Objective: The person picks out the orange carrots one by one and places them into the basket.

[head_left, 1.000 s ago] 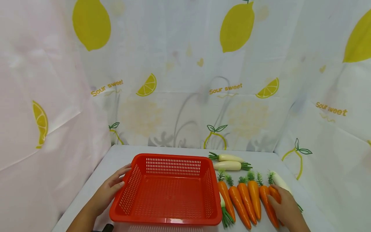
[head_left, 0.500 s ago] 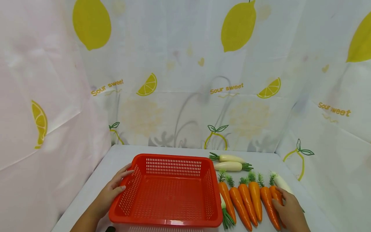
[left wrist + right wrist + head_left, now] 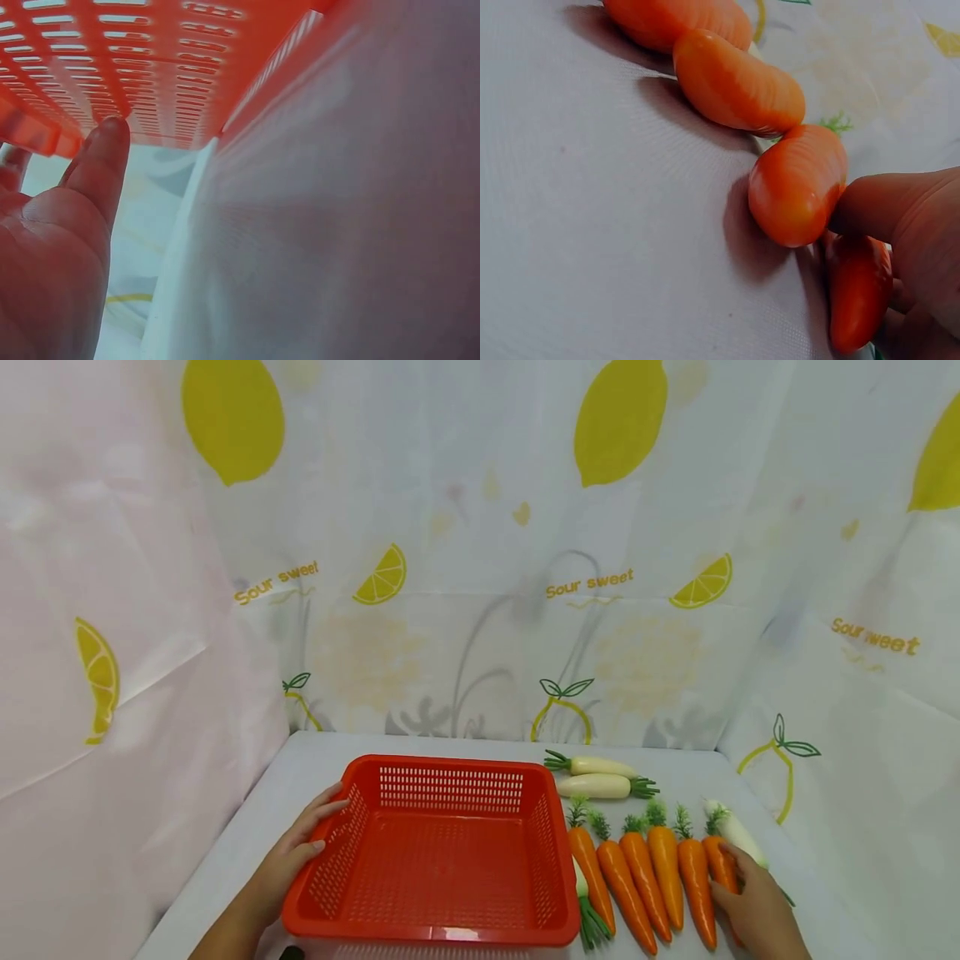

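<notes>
The red basket (image 3: pixel 442 868) stands on the table with its inside bare. At its left side my left hand (image 3: pixel 281 864) rests with extended fingers against the wall; the left wrist view shows a fingertip of that hand (image 3: pixel 67 247) touching the slotted side of the basket (image 3: pixel 150 75). My right hand (image 3: pixel 761 910) holds the rightmost carrot (image 3: pixel 718 860), which lies on the table. Seen from the right wrist, the thumb of this hand (image 3: pixel 915 247) is between that carrot (image 3: pixel 859 300) and its neighbour (image 3: pixel 799 187), with the other fingers partly hidden on the far side.
Several carrots (image 3: pixel 630 893) lie side by side right of the basket. Two white radishes (image 3: pixel 600 787) are behind them, another (image 3: pixel 738 833) lies beyond my right hand, and one (image 3: pixel 581 881) is partly hidden by the basket's right rim. Printed cloth walls (image 3: pixel 450 652) surround the table.
My right hand and the rightmost carrot have shifted slightly right, widening the gap to the neighbouring carrot. My left fingers have moved a little further onto the basket's side.
</notes>
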Tool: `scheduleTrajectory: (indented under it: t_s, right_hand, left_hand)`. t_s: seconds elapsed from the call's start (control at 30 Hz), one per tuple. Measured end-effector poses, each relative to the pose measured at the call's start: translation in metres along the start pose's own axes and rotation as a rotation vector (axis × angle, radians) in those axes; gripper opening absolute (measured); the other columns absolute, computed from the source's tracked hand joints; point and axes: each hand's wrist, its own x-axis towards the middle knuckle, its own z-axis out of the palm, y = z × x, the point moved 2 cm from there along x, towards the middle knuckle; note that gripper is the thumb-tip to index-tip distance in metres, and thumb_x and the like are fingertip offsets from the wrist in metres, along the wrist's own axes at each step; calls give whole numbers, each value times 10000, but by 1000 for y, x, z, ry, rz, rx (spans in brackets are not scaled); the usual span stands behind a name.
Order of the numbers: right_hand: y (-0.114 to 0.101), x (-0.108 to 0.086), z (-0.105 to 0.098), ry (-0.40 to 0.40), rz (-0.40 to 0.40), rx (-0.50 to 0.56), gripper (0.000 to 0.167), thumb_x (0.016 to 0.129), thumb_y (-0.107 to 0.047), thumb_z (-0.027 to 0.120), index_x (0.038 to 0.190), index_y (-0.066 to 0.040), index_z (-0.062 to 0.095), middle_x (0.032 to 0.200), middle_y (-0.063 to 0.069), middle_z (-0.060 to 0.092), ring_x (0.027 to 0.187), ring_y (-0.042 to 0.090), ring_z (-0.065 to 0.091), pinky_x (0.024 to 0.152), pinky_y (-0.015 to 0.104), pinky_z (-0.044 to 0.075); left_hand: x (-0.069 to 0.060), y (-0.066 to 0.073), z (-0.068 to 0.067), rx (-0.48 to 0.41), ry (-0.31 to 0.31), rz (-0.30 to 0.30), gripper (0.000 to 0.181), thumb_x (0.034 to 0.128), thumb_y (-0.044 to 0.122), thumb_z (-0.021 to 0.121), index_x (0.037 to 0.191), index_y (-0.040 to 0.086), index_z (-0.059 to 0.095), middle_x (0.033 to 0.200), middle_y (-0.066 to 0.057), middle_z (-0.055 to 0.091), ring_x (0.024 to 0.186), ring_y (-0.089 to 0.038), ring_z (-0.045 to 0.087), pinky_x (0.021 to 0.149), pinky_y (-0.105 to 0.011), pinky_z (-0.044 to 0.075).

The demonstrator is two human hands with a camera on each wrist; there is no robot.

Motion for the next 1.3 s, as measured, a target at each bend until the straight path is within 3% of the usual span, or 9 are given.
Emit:
scheduleTrajectory:
  t_s: [0.07,0.2,0.47,0.7,0.8,0.9,1.0,1.13,1.3]
  right_hand:
    - [2,1,1,-7,10,32,790,952,-225,680,1590,24,287,1437,421,450,778,317,635,676,458,540]
    - [3,0,5,1,14,81,779,959,-199,652,1610,-8,269,1378,418,469,472,228,531,503,410,500]
    - [1,-6,4,6,66,38,774,968,-222,657,1605,-17,267,1445,424,408,593,253,550,546,384,487]
    - [-2,-8,4,53,73,62,763,942,-194,647,1593,-15,291,1447,442,400,516,226,554,525,386,500]
    - [-4,-9,3,62,81,92,771,941,-175,639,1600,-6,277,1504,434,358,615,242,590,539,380,502]
    - [-5,-10,1,72,89,97,779,942,-166,639,1605,6,269,1539,419,336,849,309,629,580,383,515]
    - [-6,-11,0,80,88,83,782,963,-192,651,1611,4,260,1542,405,355,1107,477,610,787,498,581]
    - [-9,-11,0,84,103,118,806,996,-221,647,1637,-9,206,1556,395,348,1373,577,431,1035,656,474]
    - [-13,-11,1,91,121,177,823,1011,-236,635,1662,-49,166,1577,398,315,1396,577,406,1014,635,505]
  left_hand:
    - [1,0,1,-11,-2,5,514,1069,56,382,1570,-50,346,1749,23,137,1484,95,275,1044,-219,489]
    - [0,0,2,-16,9,1,509,1067,54,369,1563,-57,350,1749,28,137,1484,101,269,1044,-206,482]
    - [-1,0,2,-11,23,-28,512,1064,69,391,1563,-42,360,1749,28,140,1470,110,282,1028,-229,505]
    - [-1,1,3,3,27,-25,515,1056,52,389,1561,-44,365,1754,-19,126,1479,99,270,1033,-219,495]
    - [-1,1,4,1,29,-27,517,1054,51,391,1561,-43,365,1755,-36,118,1481,95,269,1034,-219,494]
    - [-1,0,4,-4,30,-29,518,1053,50,391,1562,-39,365,1757,-41,111,1484,95,263,1039,-216,488]
    - [0,-2,4,-1,31,-23,514,1053,48,386,1559,-43,370,1756,-51,113,1489,94,254,1046,-203,473]
    - [1,-2,4,5,33,-14,513,1046,29,378,1550,-63,369,1754,-73,112,1493,94,244,1059,-177,443]
    - [1,-3,3,6,36,-16,516,1043,32,386,1549,-66,367,1754,-77,113,1489,96,252,1059,-180,448]
